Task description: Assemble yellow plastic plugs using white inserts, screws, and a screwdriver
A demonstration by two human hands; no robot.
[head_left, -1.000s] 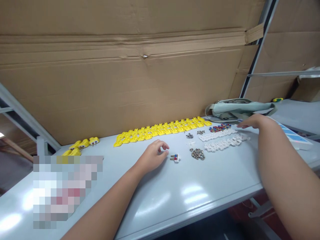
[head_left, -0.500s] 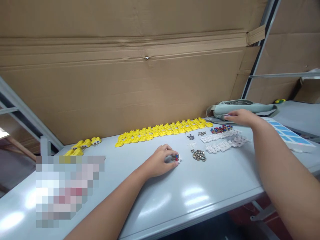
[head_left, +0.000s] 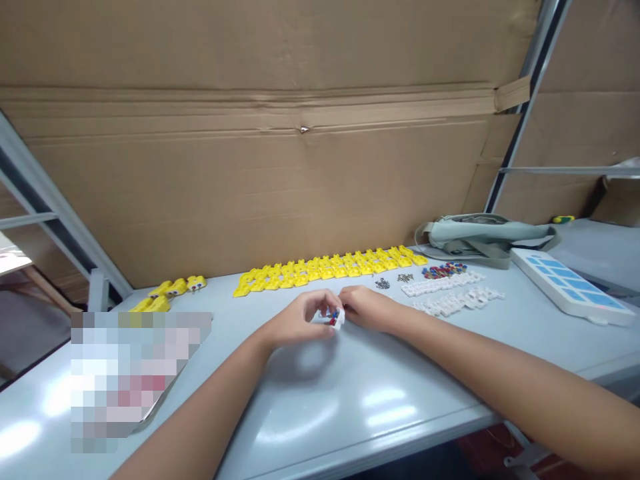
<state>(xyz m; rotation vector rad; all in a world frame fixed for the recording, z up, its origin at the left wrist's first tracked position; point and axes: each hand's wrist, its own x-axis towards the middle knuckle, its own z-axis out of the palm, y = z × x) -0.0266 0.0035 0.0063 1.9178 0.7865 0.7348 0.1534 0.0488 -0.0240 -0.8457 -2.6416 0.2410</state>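
My left hand (head_left: 295, 320) pinches a small white plastic part (head_left: 339, 319) with red and blue bits in it, raised a little above the table. Right against that part is my right hand (head_left: 367, 308), its fingers closed together; whatever they hold is hidden from view. Behind my hands, yellow plastic shells (head_left: 320, 267) lie in long rows. To the right are rows of white plastic parts (head_left: 443, 285), a heap of red and blue pieces (head_left: 445, 270) and two little piles of dark metal bits (head_left: 383, 284).
A pale green bag (head_left: 480, 235) lies at the back right, beside a white box with blue panels (head_left: 570, 283). Several yellow pieces with eyes (head_left: 175, 287) sit at the far left. A blurred-out sheet (head_left: 145, 380) covers the near left. A cardboard wall (head_left: 280, 193) closes off the back.
My right hand has come from beside the bag, left and nearer, to the white part in my left hand. My left hand has shifted slightly left, still gripping the part.
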